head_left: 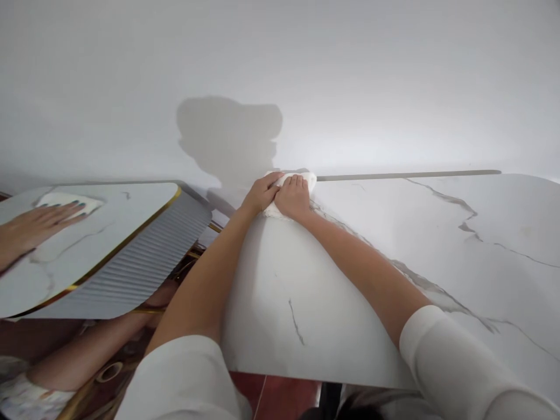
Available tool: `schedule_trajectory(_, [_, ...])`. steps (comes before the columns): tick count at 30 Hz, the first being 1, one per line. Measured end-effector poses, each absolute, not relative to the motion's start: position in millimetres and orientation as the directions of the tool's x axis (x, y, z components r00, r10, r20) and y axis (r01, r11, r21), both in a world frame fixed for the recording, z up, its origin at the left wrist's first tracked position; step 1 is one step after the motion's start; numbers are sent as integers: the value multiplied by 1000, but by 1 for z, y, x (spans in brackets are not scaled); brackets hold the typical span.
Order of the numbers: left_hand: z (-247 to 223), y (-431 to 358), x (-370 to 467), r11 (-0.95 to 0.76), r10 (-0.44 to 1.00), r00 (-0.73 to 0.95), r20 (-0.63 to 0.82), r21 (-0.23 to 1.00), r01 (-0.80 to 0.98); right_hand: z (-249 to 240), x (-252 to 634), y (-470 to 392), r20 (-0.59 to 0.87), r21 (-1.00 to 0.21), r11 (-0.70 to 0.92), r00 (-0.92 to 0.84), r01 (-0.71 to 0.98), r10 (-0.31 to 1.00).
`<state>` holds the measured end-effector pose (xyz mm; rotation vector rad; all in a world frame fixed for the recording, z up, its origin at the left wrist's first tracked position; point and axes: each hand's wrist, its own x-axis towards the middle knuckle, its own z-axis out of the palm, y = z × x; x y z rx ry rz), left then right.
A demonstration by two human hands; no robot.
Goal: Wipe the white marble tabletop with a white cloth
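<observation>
A white cloth (277, 210) lies bunched at the far edge of a white marble-patterned tabletop (315, 303), close to the wall. My right hand (294, 197) presses down on it with the fingers bent over its far part. Beside it, touching, my left hand (262, 192) is closed on the cloth's left side. Both arms reach straight out over the table. Part of the cloth is hidden beneath the hands.
On the left stands a second marble-patterned table (144, 204) with a gold rim and ribbed grey side. Another person's hand (48, 224) rests on a white cloth (90, 204) there. The white wall (371, 87) borders both tables. A tape roll (109, 371) shows at lower left.
</observation>
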<state>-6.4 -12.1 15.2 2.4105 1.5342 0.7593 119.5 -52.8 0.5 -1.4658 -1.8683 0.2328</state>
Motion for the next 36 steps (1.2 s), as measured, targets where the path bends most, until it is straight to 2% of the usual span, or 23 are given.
schedule_trajectory(8, [8,-37,-24,-476,872,405,273,288,831,2,111,-84,426,-436,310,-110,845,898])
schedule_trajectory(15, [-3,-84,-55,-537,838,452,306,307,786,5,98,-140,399,-344,320,-172,883,901])
schedule_trajectory(21, [-7,-147,-80,-527,838,453,304,231,818,4,83,-198,369,-316,355,-231,880,900])
schedule_trajectory(30, [-7,-228,-99,-462,873,392,289,235,855,6,73,-267,376,-225,414,-313,882,872])
schedule_trajectory(36, [-2,-249,-65,-404,903,332,274,277,872,11,103,-289,331,-268,446,-353,854,875])
